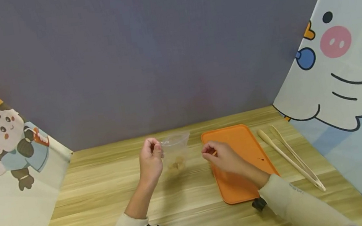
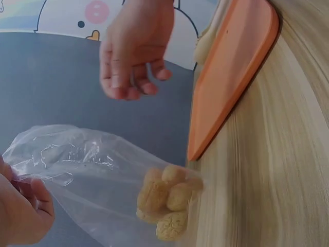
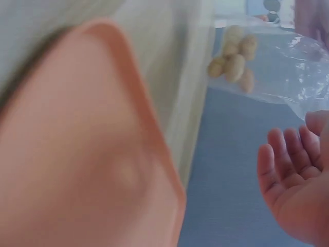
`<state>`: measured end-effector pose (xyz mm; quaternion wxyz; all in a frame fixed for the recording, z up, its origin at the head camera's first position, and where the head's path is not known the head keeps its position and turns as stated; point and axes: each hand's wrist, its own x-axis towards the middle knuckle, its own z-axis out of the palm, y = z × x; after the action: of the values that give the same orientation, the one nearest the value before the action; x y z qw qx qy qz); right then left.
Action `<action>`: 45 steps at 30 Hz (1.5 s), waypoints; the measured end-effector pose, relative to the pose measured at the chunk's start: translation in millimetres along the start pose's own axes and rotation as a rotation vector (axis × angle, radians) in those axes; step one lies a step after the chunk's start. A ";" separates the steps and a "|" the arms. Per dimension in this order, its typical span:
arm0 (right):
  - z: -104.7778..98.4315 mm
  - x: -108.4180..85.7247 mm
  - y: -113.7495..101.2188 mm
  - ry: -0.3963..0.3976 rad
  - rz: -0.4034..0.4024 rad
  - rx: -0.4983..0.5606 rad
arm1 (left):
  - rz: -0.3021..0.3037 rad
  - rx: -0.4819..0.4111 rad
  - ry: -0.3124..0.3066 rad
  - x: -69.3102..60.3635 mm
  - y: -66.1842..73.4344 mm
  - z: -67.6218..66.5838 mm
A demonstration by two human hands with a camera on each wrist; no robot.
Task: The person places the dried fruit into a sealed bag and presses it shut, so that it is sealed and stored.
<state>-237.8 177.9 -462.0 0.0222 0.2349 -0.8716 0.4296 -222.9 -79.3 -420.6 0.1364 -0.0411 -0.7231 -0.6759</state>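
Observation:
My left hand [image 1: 151,161] pinches the upper edge of a clear plastic bag [image 1: 176,144], which hangs above the wooden table. Several tan, wrinkled nuts that look like walnuts [image 2: 167,198] lie at the bottom of the bag. In the left wrist view, the bag [image 2: 87,164] hangs from the fingers with its upper part bulging. My right hand [image 1: 223,156] is to the right of the bag, apart from it and over an orange tray [image 1: 239,193]. Its fingers are loosely bent and hold nothing, as the right wrist view of the hand [image 3: 303,190] shows.
Long wooden tongs [image 1: 293,157] lie to the right of the tray on the wooden table [image 1: 109,192]. A few dark specks sit on the tray. A grey panel [image 1: 159,54] stands behind the table, and panels with cartoon figures flank it on both sides.

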 end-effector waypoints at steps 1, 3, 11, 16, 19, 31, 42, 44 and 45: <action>-1.3 2.6 -2.0 0.015 0.006 0.012 | 0.000 -0.002 -0.001 -0.1 -0.2 0.1; -3.4 8.1 -5.0 0.053 0.016 0.029 | 0.003 -0.009 0.002 -0.1 -0.5 0.4; -9.0 27.3 -18.7 0.113 0.052 0.200 | -0.005 -0.058 0.014 0.5 -2.8 3.0; -7.4 29.7 -24.4 0.115 0.047 0.212 | 0.004 -0.074 0.008 1.0 -5.2 2.8; -6.3 30.0 -26.3 0.138 0.037 0.217 | 0.010 -0.086 -0.001 1.6 -6.8 2.4; -2.2 30.1 -27.0 0.154 -0.021 0.171 | 0.007 -0.161 0.016 2.7 -14.2 -0.9; -8.9 31.1 -38.3 0.250 -0.127 0.052 | -0.055 -0.241 -0.034 1.8 -26.5 -9.0; -9.4 31.6 -38.8 0.257 -0.149 0.043 | -0.075 -0.235 -0.048 0.9 -30.0 -10.2; -9.6 31.9 -38.8 0.262 -0.159 0.038 | -0.084 -0.226 -0.055 0.4 -32.1 -10.7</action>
<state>-251.1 152.5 -419.6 0.1653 0.2456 -0.8315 0.4700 -229.6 -92.6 -451.0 0.0824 -0.0443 -0.6470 -0.7567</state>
